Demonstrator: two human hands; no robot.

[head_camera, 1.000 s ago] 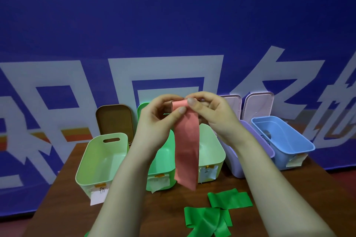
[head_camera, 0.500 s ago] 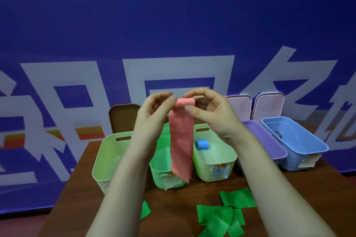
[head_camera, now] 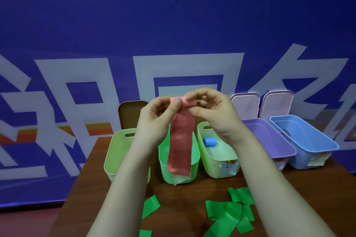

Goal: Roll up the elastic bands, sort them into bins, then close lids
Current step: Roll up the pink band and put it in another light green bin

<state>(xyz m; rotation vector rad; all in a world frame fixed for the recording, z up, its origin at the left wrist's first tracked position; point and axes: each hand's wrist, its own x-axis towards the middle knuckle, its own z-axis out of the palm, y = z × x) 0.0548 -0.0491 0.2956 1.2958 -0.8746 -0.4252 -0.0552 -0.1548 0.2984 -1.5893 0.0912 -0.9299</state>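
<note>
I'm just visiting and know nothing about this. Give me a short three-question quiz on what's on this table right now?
1. True or false: both hands hold the red band.
2. How many open bins stand in the row?
3. Which bin holds the blue roll: A purple, B third green bin, C blue?

Key: 1 true, the left hand and right hand pinch its top. 2 five. 3 B.

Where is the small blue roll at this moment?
In the head view the blue roll lies inside the third green bin from the left, at its far end, just below the right hand and left of the purple bin.
</note>
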